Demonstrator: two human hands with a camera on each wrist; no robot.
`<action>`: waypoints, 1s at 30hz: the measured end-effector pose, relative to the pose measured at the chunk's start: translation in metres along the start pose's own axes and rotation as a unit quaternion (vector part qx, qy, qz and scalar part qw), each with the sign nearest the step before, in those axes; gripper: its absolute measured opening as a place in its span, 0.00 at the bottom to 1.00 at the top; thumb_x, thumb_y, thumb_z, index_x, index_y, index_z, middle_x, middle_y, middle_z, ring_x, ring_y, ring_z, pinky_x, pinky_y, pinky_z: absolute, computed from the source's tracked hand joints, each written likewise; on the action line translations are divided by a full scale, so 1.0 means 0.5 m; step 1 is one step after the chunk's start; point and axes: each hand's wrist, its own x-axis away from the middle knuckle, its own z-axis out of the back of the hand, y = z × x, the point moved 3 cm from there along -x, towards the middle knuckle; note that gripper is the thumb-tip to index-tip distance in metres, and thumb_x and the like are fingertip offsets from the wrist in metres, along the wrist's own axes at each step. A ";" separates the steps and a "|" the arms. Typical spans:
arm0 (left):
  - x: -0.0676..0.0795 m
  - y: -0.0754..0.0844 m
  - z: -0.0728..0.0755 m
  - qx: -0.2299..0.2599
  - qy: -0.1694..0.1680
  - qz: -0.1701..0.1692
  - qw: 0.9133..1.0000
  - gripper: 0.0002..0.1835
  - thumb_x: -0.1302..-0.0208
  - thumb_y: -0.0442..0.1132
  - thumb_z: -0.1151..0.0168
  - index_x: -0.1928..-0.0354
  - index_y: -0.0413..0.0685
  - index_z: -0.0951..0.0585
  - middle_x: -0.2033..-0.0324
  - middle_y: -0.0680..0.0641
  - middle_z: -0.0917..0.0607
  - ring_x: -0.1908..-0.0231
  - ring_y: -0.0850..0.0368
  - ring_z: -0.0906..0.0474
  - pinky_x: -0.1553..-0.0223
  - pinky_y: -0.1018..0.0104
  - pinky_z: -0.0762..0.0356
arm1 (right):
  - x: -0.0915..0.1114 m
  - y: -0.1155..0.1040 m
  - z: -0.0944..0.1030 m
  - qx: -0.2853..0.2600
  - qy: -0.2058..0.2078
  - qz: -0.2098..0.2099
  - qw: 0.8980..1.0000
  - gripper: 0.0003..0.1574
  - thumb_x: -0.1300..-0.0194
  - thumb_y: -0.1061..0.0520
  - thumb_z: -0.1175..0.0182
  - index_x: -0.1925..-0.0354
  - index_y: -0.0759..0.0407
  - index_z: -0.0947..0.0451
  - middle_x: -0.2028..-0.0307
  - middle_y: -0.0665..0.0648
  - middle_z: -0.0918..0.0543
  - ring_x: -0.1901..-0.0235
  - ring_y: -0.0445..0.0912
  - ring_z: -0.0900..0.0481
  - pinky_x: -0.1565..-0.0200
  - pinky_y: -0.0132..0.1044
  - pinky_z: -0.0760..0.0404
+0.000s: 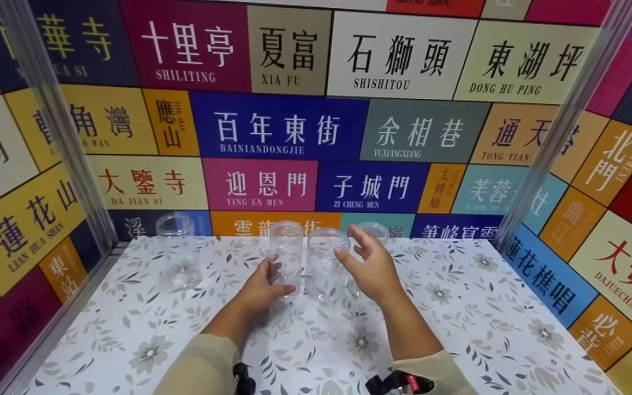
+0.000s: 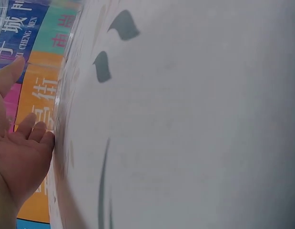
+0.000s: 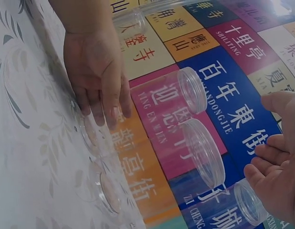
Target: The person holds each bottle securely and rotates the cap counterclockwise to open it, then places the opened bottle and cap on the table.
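Observation:
Two clear cylindrical jars stand side by side between the hands: a narrower jar [image 1: 287,247] on the left and a wider jar [image 1: 327,269] on the right. Beside the narrower one is the left hand [image 1: 261,288], thumb extended in front of it and fingers loosely bent; contact is hard to tell. The right hand [image 1: 373,269] is raised at the wider jar's right, fingers spread and relaxed. Behind that hand another clear jar [image 1: 376,229] is partly hidden. In the right wrist view, a gap separates the right hand [image 3: 278,157] from the wider jar [image 3: 204,152].
One more clear jar [image 1: 179,255] stands apart at the table's left. A white cloth with a leaf and flower print covers the table [image 1: 436,334]. Printed panels [image 1: 283,126] rise behind and at both sides, with metal posts [image 1: 563,120] at the corners.

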 end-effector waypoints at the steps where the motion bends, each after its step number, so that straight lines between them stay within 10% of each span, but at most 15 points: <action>1: -0.001 0.000 -0.001 -0.002 0.000 -0.006 1.000 0.51 0.38 0.39 0.22 0.17 0.49 0.41 0.19 0.40 0.31 0.18 0.39 0.38 0.16 0.44 0.42 | 0.001 0.001 -0.002 -0.004 0.000 0.000 1.000 0.45 0.27 0.46 0.30 0.20 0.56 0.33 0.22 0.59 0.29 0.22 0.58 0.29 0.21 0.52 0.30; 24: 0.030 0.028 0.016 0.009 0.009 0.014 1.000 0.43 0.46 0.46 0.15 0.29 0.64 0.27 0.25 0.50 0.23 0.20 0.44 0.33 0.18 0.40 0.38 | -0.007 -0.013 -0.015 -0.017 -0.025 0.013 0.999 0.47 0.30 0.42 0.28 0.20 0.52 0.32 0.22 0.55 0.27 0.23 0.56 0.28 0.23 0.53 0.27; 30: 0.042 0.043 0.015 -0.008 -0.010 -0.034 0.999 0.43 0.45 0.46 0.15 0.28 0.61 0.28 0.26 0.45 0.23 0.22 0.43 0.31 0.17 0.42 0.38 | -0.010 -0.020 -0.019 -0.012 -0.042 0.012 0.999 0.49 0.32 0.38 0.27 0.20 0.47 0.32 0.22 0.52 0.27 0.25 0.59 0.26 0.27 0.56 0.21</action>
